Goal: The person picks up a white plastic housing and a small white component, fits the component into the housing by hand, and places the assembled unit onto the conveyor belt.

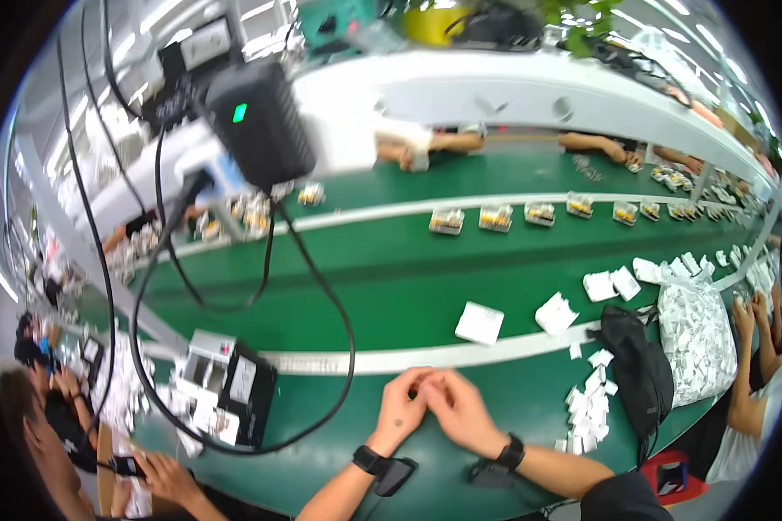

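Observation:
My left hand (pixel 400 410) and my right hand (pixel 458 408) meet over the green worktable (pixel 339 451), near its pale divider strip (pixel 374 358). Fingers of both are curled in and touch at the tips. Whatever lies between them, if anything, is hidden. Each wrist wears a dark band. Beyond the strip, on the green belt, lie a flat white packet (pixel 480 323) and a crumpled-looking white packet (pixel 556 313). Small white pieces (pixel 589 408) are scattered on the table to the right of my right hand.
A black device (pixel 250 395) stands at left, with white papers around it. Black cable (pixel 354 334) loops hang from an adapter (pixel 261 122). On the right sit a black bag (pixel 636 365) and a clear bag of white pieces (pixel 695 343). Filled trays (pixel 495 217) line the far strip; co-workers sit around.

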